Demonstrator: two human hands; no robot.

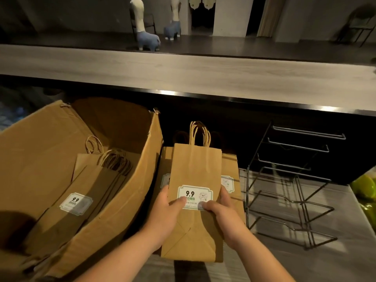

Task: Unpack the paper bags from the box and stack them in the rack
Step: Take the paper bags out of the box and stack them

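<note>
A bundle of flat brown paper bags with a white "9.9" label stands in front of me, handles up. My left hand grips its left edge with the thumb on the label. My right hand grips the right edge, thumb also on the label. More bags lie behind it on the counter. The open cardboard box at the left holds several more flat bags. The black wire rack stands to the right with nothing in its slots.
A raised grey counter ledge runs across behind the work surface. Two blue animal figures stand on the floor beyond it. Something yellow-green lies at the right edge. A dark chair is at the far right.
</note>
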